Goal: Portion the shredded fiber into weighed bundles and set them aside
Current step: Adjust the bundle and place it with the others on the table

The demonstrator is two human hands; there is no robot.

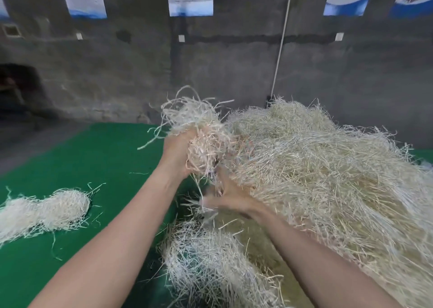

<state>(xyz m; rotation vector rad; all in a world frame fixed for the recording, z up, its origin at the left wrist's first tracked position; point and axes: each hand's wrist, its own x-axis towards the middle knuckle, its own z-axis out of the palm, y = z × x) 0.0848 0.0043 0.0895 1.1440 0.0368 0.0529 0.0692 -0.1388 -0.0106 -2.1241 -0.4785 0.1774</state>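
The gathering step is in hand. The left hand is curled round a raised clump of shredded fiber at the left edge of the big pile. The right hand, just below the clump against the pile's edge, is motion-blurred, so I cannot tell whether it grips strands. Well left of the pile, a finished bundle lies on the green table. Next, the clump likely needs pulling free of trailing strands, then weighing; no scale shows.

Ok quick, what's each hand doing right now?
Left hand: grips a clump of shredded fiber.
Right hand: blurred against the big pile, so its grip cannot be told.
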